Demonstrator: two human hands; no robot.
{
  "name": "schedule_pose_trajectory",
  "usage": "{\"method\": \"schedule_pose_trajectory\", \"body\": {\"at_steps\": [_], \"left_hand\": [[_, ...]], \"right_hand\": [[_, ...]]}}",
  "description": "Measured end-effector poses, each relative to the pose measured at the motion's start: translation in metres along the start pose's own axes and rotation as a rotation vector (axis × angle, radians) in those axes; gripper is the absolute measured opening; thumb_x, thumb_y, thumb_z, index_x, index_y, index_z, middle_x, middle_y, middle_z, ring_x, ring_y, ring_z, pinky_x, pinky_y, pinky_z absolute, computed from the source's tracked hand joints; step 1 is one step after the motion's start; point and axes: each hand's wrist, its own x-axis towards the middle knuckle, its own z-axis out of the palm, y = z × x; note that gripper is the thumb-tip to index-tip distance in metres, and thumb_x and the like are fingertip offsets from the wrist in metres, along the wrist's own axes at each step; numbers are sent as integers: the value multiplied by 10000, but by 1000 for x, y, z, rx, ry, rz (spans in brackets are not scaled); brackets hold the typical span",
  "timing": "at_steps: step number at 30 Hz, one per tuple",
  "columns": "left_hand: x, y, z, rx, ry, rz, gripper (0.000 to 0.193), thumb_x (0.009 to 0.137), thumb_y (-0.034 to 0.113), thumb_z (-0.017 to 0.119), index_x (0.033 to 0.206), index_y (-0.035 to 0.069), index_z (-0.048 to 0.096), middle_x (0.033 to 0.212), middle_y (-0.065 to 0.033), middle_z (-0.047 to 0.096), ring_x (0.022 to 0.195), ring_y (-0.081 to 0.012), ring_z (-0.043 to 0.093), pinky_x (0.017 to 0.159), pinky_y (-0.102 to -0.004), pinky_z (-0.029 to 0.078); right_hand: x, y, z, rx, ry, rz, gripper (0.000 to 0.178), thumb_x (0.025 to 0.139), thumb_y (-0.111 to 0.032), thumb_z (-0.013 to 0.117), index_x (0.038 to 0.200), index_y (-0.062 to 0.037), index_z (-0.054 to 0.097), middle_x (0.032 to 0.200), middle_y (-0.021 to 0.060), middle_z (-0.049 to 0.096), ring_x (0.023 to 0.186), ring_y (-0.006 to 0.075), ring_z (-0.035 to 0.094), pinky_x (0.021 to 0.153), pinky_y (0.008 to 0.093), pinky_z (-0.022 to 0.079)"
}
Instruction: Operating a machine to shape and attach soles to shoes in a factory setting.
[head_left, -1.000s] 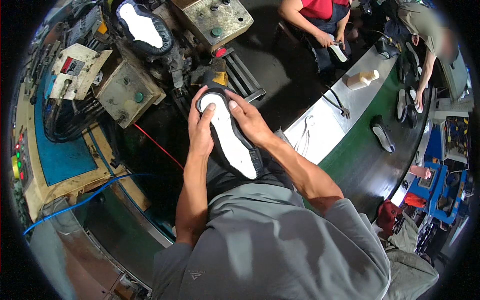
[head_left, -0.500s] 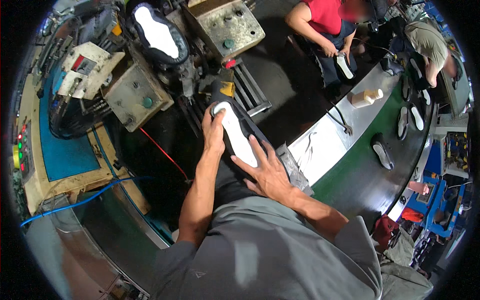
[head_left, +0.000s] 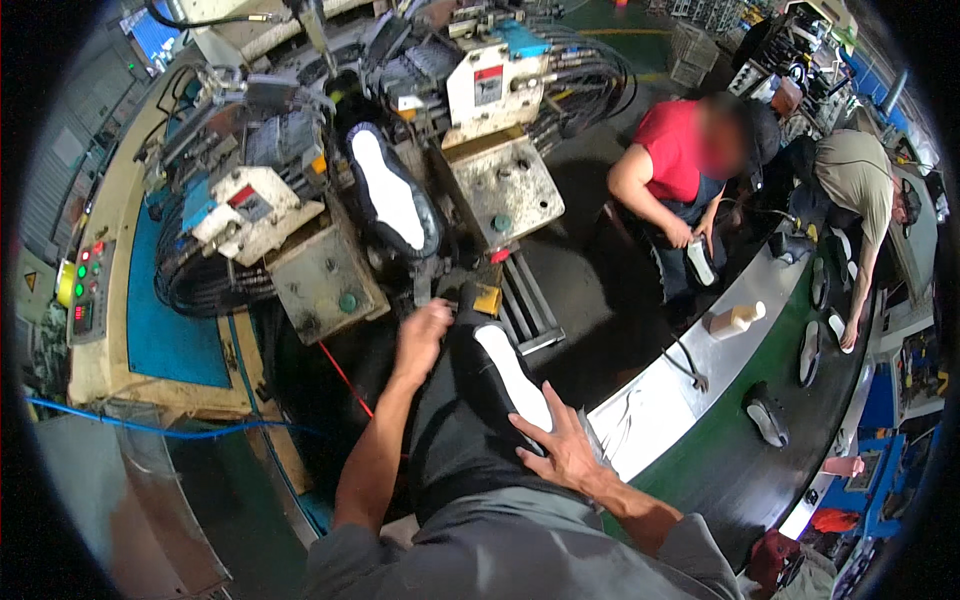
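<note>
A black shoe upper with a white bottom (head_left: 513, 378) lies bottom up across my thighs. My right hand (head_left: 565, 447) holds its near end, with the fingers spread over the white bottom and the black edge. My left hand (head_left: 424, 338) is off this shoe, just left of its far end and below the machine's central post. Its fingers look curled but are smeared by motion, so I cannot tell whether they grip anything. Above it, a second black shoe (head_left: 388, 190) sits bottom up in the machine (head_left: 495, 185), its white bottom showing.
A control panel (head_left: 90, 285) with lit buttons stands at the left. To the right, a curved conveyor (head_left: 720, 465) carries several shoes. Its metal ledge (head_left: 650, 415) holds a bottle (head_left: 735, 319). A person in red (head_left: 670, 150) handles a shoe; another person (head_left: 858, 175) reaches onto the conveyor.
My left hand has let go of the shoe on my lap and moved up toward the machine. My right hand stays on the shoe. The view has shifted, showing more of the machine.
</note>
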Motion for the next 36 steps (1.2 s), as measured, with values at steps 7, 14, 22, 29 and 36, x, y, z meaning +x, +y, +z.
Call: {"method": "schedule_pose_trajectory", "body": {"at_steps": [7, 14, 22, 29, 36], "left_hand": [[138, 139, -75, -642, 64, 142, 665, 1088, 496, 658, 1559, 51, 510, 1436, -133, 661, 1303, -276, 639, 1126, -469, 505], [149, 174, -81, -634, 23, -106, 326, 998, 307, 760, 1239, 97, 697, 1131, -97, 760, 1022, -275, 736, 937, -452, 598], [-67, 189, -91, -873, -24, 40, 801, 1057, 510, 533, 1592, -67, 388, 1487, -313, 583, 1284, -464, 648, 1146, -593, 505], [-188, 86, -147, -1134, -174, -47, 1244, 877, 948, 521, 1691, 26, 330, 1693, -263, 404, 1498, -472, 459, 1269, -603, 359], [-242, 21, -158, -1410, -199, -166, 1174, 910, 747, 664, 1692, -35, 268, 1628, -280, 474, 1477, -472, 495, 1261, -631, 365]], "right_hand": [[37, -14, -43, -31, 209, 43, 647, 868, -297, 873, 1490, -297, 694, 1709, 378, 266, 1430, 563, 483, 1152, 598, 468], [170, -72, -112, -201, 316, -298, 651, 884, -304, 844, 1509, -327, 662, 1683, 367, 300, 1376, 562, 511, 1143, 579, 492], [325, -111, -93, -216, 330, -440, 690, 892, -309, 830, 1543, -365, 610, 1728, 335, 229, 1256, 546, 554, 1071, 576, 549], [358, -112, -41, -312, 429, -430, 745, 896, -318, 820, 1588, -393, 553, 1735, 347, 194, 1197, 562, 562, 1000, 582, 590], [350, -113, -18, -292, 367, -328, 758, 888, -357, 834, 1586, -401, 539, 1742, 327, 180, 1255, 599, 536, 1078, 624, 530]]}}
